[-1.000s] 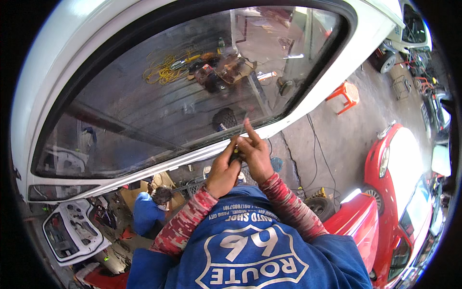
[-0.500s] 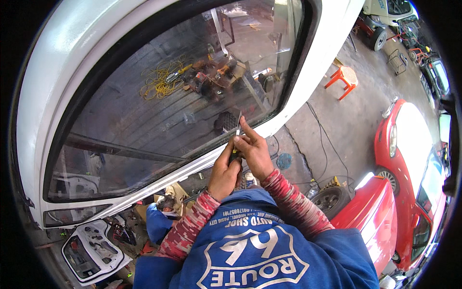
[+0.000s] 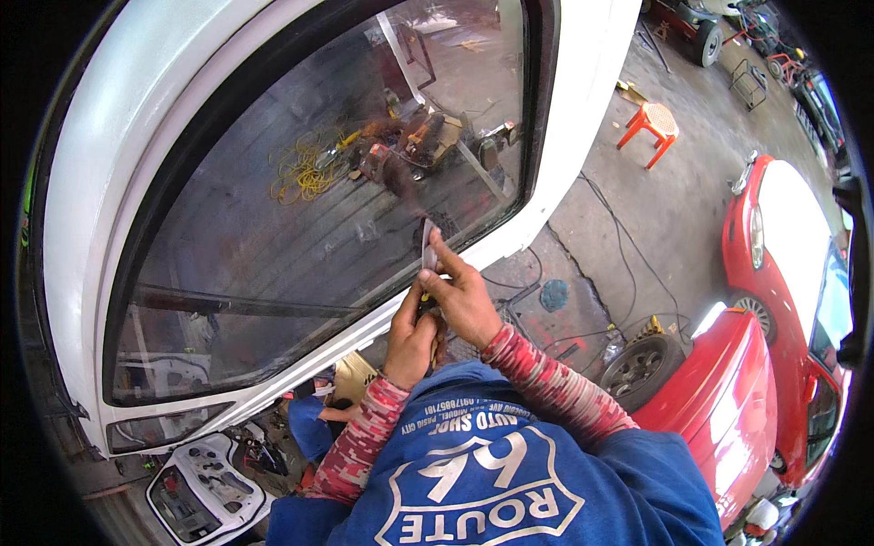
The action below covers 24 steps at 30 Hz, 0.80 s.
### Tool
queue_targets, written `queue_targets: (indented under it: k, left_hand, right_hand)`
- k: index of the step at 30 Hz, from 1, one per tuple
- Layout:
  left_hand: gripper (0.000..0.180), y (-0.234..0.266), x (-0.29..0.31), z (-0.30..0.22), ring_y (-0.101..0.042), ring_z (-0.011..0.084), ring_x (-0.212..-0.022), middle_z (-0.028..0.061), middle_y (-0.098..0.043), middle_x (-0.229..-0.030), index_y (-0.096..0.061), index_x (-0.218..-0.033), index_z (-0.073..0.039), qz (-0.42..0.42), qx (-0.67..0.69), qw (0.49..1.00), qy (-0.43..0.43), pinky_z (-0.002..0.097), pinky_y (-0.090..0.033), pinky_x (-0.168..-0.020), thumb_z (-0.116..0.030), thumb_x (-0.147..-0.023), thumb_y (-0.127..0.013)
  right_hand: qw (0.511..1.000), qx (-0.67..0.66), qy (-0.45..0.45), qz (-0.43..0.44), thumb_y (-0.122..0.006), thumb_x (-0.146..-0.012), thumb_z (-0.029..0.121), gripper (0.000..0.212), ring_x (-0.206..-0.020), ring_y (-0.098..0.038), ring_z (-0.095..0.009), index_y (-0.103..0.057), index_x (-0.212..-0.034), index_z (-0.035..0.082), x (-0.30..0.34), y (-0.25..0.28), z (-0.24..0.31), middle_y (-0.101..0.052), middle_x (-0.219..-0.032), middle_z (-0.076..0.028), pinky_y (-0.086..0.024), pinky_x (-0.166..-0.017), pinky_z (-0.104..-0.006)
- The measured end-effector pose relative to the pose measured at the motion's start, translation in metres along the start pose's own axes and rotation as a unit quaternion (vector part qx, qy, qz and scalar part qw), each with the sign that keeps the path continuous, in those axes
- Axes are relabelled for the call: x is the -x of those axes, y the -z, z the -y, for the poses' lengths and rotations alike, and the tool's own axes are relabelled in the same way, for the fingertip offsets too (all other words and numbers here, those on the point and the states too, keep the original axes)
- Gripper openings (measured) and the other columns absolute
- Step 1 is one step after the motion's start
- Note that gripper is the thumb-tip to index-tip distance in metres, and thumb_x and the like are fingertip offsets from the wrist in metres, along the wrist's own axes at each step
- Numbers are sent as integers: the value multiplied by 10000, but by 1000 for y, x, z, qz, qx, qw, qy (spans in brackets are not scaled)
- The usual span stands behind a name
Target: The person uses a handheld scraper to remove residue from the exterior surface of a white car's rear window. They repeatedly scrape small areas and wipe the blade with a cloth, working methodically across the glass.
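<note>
My left hand (image 3: 411, 338) is closed around the dark and yellow handle of a putty knife (image 3: 427, 247), whose flat grey blade points away from me. My right hand (image 3: 466, 300) pinches the same tool higher up, its fingers along the blade's right side. Both hands are close together in front of my chest. Behind the blade, in my line of sight, is the large dark window (image 3: 273, 237) of a white vehicle body panel (image 3: 583, 109), with a black seal around the glass. Whether the blade touches the glass, I cannot tell.
An orange stool (image 3: 654, 127) stands on the concrete at the right. Red cars (image 3: 719, 400), a loose wheel (image 3: 640, 369) and black cables (image 3: 628, 227) are nearer. At the lower left lie a white car door (image 3: 202, 491) and a co-worker in blue (image 3: 309, 423).
The blade has turned from nearly edge-on to showing its flat face. My hands have shifted slightly left in the picture, and the view has moved a little.
</note>
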<state>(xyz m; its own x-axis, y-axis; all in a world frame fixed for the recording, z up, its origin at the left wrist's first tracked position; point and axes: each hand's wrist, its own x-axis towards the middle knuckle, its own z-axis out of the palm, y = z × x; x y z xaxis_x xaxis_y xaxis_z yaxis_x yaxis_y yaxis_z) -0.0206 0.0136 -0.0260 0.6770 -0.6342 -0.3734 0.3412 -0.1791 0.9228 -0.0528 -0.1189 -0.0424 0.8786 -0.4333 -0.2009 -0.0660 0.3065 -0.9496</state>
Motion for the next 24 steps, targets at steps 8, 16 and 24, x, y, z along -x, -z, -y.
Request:
queue_targets:
  k: [8, 16, 24]
  left_hand:
    - [606, -1, 1, -15, -478, 71, -518, -6, -517, -726, -332, -1600, -89, 6, -16, 1000, 23, 244, -424, -454, -96, -1002, -433]
    - [611, 2, 5, -20, -486, 87, -525, 8, -535, -761, -330, -1599, -93, 18, -42, 997, 68, 253, -437, -445, -87, -995, -422]
    - [643, 6, 1, 0, -493, 70, -511, 24, -578, -815, -329, -1608, -98, -15, -58, 998, 2, 253, -430, -453, -66, -975, -438]
  right_hand:
    - [999, 24, 42, -4, -662, -986, 133, 668, -954, -619, -153, -378, -1583, 36, -3, 0, -11, -695, -1128, -131, -539, -880, -323]
    - [999, -37, -37, 0, -635, -1020, 180, 679, -897, -599, -107, -329, -1621, 100, 5, 2, -21, -688, -1040, -98, -536, -783, -277]
    - [999, 30, -42, 6, -603, -1045, 192, 676, -769, -487, -73, -287, -1640, 130, 3, -4, -15, -588, -909, -11, -469, -679, -250]
